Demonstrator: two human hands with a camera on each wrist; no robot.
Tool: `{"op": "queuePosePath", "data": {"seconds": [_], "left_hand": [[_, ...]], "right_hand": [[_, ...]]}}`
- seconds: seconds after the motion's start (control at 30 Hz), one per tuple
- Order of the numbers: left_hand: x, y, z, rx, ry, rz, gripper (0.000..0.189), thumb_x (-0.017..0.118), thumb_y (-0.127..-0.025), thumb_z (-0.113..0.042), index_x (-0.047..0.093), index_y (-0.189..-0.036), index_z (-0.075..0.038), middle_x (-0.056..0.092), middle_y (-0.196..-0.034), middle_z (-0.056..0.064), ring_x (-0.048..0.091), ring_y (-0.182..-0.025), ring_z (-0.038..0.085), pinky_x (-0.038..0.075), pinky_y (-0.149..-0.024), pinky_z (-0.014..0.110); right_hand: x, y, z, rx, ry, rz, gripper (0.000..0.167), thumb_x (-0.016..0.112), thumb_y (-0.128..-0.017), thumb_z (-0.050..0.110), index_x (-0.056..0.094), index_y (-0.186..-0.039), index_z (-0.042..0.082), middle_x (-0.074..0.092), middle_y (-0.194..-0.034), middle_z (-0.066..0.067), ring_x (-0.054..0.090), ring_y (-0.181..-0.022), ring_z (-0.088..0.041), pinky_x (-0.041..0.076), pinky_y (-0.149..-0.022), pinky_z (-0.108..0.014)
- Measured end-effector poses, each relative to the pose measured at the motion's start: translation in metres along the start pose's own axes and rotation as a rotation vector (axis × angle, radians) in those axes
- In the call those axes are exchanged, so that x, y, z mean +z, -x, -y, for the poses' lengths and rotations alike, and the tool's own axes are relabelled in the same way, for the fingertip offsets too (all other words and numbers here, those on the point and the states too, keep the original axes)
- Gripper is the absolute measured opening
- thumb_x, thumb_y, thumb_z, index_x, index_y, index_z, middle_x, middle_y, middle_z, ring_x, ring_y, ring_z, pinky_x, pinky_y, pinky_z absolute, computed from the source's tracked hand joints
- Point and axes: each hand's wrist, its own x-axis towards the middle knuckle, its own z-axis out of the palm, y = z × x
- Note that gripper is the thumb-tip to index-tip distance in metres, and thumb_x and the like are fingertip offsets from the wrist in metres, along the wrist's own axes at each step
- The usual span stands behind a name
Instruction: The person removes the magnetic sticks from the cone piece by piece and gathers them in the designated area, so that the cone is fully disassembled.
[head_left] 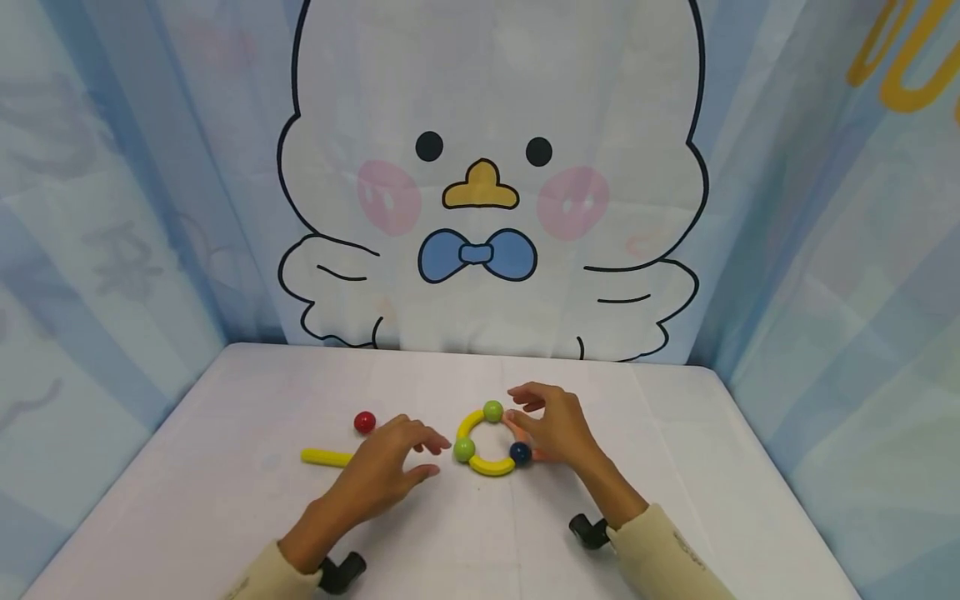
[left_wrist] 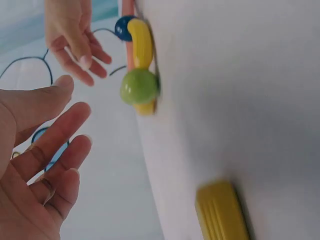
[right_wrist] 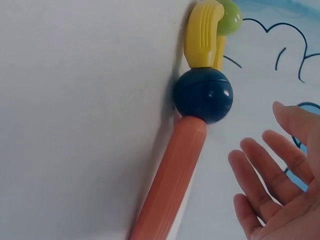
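Observation:
A ring point(head_left: 491, 467) of curved yellow and orange pieces lies on the table, joined by two green balls point(head_left: 464, 450) and a dark blue ball point(right_wrist: 203, 95). From the blue ball a straight orange stick point(right_wrist: 170, 182) extends, mostly hidden by the right hand in the head view. My left hand point(head_left: 386, 467) hovers left of the ring, fingers spread and loosely bent, holding nothing. Over the ring's right side, my right hand point(head_left: 557, 423) is raised with relaxed, parted fingers and nothing between them. A yellow stick point(head_left: 325, 457) lies partly behind the left hand.
Beyond the left hand sits a red ball point(head_left: 364, 422). The white table point(head_left: 480, 550) ends at a curtain point(head_left: 487, 308) printed with a cartoon bird, and more curtains hang on both sides. Black wrist cameras point(head_left: 588, 532) project inward from the sleeves.

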Motion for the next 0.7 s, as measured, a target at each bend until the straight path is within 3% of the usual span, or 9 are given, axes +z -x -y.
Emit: {"op": "queuePosePath", "data": {"seconds": [0.23, 0.43, 0.57, 0.7], "left_hand": [[0.025, -0.024, -0.015, 0.092, 0.058, 0.022, 0.032, 0.087, -0.089, -0.015, 0.076, -0.119, -0.022, 0.076, -0.108, -0.005, 0.065, -0.1, 0.017, 0.058, -0.09, 0.031], [0.044, -0.041, -0.027, 0.106, 0.09, 0.043, 0.033, 0.086, -0.09, -0.018, 0.075, -0.121, -0.02, 0.077, -0.115, -0.002, 0.067, -0.102, 0.016, 0.057, -0.09, 0.03], [0.057, -0.051, -0.033, 0.116, 0.084, 0.046, 0.034, 0.087, -0.09, -0.019, 0.076, -0.121, -0.019, 0.076, -0.114, -0.002, 0.066, -0.103, 0.015, 0.056, -0.089, 0.029], [0.068, -0.06, -0.038, 0.181, 0.03, 0.037, 0.031, 0.088, -0.088, -0.017, 0.078, -0.117, -0.018, 0.074, -0.107, -0.002, 0.063, -0.1, 0.013, 0.055, -0.088, 0.03]], "right_hand": [[-0.01, 0.015, -0.009, 0.042, 0.05, 0.017, 0.034, 0.084, -0.093, 0.024, 0.077, -0.126, 0.02, 0.079, -0.118, 0.004, 0.072, -0.111, -0.021, 0.059, -0.098, -0.047], [-0.018, 0.026, -0.017, 0.05, 0.056, 0.053, 0.025, 0.085, -0.092, 0.019, 0.081, -0.116, 0.018, 0.08, -0.111, 0.001, 0.072, -0.109, -0.023, 0.059, -0.096, -0.049], [-0.021, 0.031, -0.023, 0.067, 0.072, 0.083, 0.023, 0.089, -0.088, 0.02, 0.083, -0.109, 0.019, 0.08, -0.107, 0.002, 0.07, -0.108, -0.022, 0.058, -0.096, -0.051], [-0.023, 0.032, -0.03, 0.048, 0.081, 0.096, 0.019, 0.092, -0.084, 0.024, 0.084, -0.101, 0.021, 0.079, -0.101, 0.005, 0.069, -0.102, -0.018, 0.058, -0.089, -0.043]]}}
